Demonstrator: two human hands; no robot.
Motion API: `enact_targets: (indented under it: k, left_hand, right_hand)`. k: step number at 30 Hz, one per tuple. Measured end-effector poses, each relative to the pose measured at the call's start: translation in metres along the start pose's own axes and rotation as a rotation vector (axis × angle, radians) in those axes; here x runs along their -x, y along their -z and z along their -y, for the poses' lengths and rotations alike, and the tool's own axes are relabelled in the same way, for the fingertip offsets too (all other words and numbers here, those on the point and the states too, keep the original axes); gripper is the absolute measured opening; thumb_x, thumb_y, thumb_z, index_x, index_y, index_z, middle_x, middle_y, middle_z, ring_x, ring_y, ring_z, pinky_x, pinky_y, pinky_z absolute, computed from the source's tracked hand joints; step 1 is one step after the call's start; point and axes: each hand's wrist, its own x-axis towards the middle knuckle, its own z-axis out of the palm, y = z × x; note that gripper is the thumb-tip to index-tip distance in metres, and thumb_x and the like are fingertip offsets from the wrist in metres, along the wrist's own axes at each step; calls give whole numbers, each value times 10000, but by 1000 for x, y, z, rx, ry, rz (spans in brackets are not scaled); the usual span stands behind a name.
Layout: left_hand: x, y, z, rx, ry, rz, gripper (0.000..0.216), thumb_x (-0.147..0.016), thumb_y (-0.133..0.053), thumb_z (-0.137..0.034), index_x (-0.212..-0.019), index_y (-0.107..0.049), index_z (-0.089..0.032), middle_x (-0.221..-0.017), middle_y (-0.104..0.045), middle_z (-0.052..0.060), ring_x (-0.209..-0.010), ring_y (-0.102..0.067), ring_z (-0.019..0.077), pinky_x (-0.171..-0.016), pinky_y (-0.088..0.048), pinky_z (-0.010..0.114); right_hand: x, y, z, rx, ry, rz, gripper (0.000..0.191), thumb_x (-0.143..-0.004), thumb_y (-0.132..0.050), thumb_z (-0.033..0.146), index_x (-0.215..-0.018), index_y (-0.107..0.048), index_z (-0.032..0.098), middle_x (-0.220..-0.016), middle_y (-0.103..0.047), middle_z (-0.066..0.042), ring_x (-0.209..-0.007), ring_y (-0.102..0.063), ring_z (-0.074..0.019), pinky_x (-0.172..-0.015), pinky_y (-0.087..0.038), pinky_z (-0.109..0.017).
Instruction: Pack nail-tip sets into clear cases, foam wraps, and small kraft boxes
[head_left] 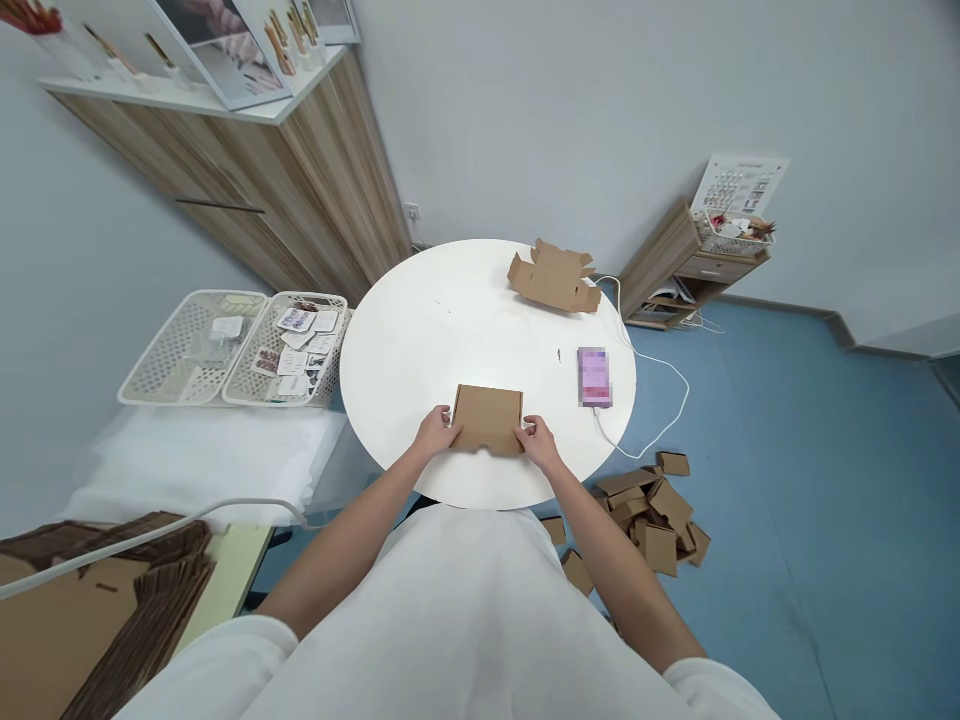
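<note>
A small brown cardboard box [487,412] with its lid down lies on the round white table [405,330], close to the edge nearest me. My left hand [436,433] grips its left side, thumb at the front corner. On the opposite side, my right hand [537,440] holds the right front corner the same way. The box's underside and contents are hidden. Farther back on the table lies an unfolded cardboard box blank [556,277], its flaps partly raised. A phone [595,377] with a lit, blurred screen rests to the right, joined to a white cable.
Two white plastic baskets [225,390] stand at the left, one holding packets and cards. Flat cardboard blanks [161,620] are stacked lower left. Several folded boxes [660,515] lie heaped on the blue floor at right. The white cable [679,385] loops off the table. A wooden cabinet [330,180] stands behind.
</note>
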Motion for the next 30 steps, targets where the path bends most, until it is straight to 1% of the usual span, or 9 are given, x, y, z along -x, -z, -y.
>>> enact_targets:
  k: [3,6,9,12,16,19,23,26,30]
  left_hand:
    - [5,-6,-1,-86,-46,-60,492,-716,-537,-351,-1163,-434,-172,-1147,-533,122,-1049,-518,231,-843,-391,332]
    - [12,-8,-3,-154,-99,-126,422,-752,-489,-343,-1145,-460,-190,-1188,-517,117,-1093,-487,241,-863,-372,351]
    - [19,-8,-4,-164,-115,-141,377,-773,-462,-340,-1127,-483,-214,-1147,-554,96,-1064,-504,250,-855,-369,374]
    - [22,-10,-5,-122,-93,-144,346,-774,-463,-307,-1110,-492,-227,-1086,-591,77,-1018,-532,244,-841,-372,380]
    - [21,-13,-3,-111,-75,-190,359,-758,-496,-291,-1112,-485,-232,-1051,-605,76,-1022,-528,251,-860,-360,399]
    - [21,-11,2,-151,-125,-210,338,-760,-499,-321,-1082,-513,-219,-1060,-598,86,-1039,-515,259,-879,-355,409]
    - [23,-5,12,-155,-245,-144,302,-781,-454,-290,-1066,-546,-252,-1046,-608,55,-1028,-517,241,-917,-349,391]
    - [25,0,20,-138,-338,-48,429,-726,-467,-200,-1145,-507,-284,-1052,-596,39,-1023,-513,231,-913,-366,372]
    - [28,5,29,-107,-464,52,631,-623,-511,-140,-1241,-434,-241,-1030,-558,57,-973,-523,218,-858,-411,333]
  right_hand:
    - [1,-2,-3,27,16,0,356,-711,-510,391,-1031,-493,235,-762,-590,2,-779,-576,-178,-697,-420,-299]
    - [3,-4,-5,28,47,-11,355,-719,-503,404,-1027,-500,228,-848,-606,-22,-799,-578,-176,-707,-419,-298]
    - [5,-5,-7,26,59,-17,347,-730,-489,424,-1009,-509,219,-899,-614,-40,-827,-576,-179,-725,-415,-299]
    - [6,-9,-7,49,38,-27,307,-736,-479,417,-961,-519,213,-908,-619,-49,-861,-572,-185,-735,-408,-299]
    - [8,-18,-5,141,38,-121,286,-753,-456,383,-980,-499,214,-941,-609,-56,-864,-567,-190,-748,-400,-311]
    - [12,-23,-3,218,116,-217,249,-760,-442,329,-979,-494,223,-984,-589,-63,-893,-552,-205,-790,-386,-338]
    - [22,-27,-4,154,210,-199,267,-766,-417,291,-1016,-485,226,-1027,-566,-70,-935,-533,-212,-826,-391,-355]
    - [30,-28,-6,73,236,-177,343,-746,-425,268,-1081,-467,210,-1084,-546,-80,-981,-512,-205,-858,-396,-351]
    - [38,-29,-7,-62,222,-165,420,-680,-459,218,-1100,-476,200,-1100,-552,-72,-964,-532,-187,-859,-417,-338]
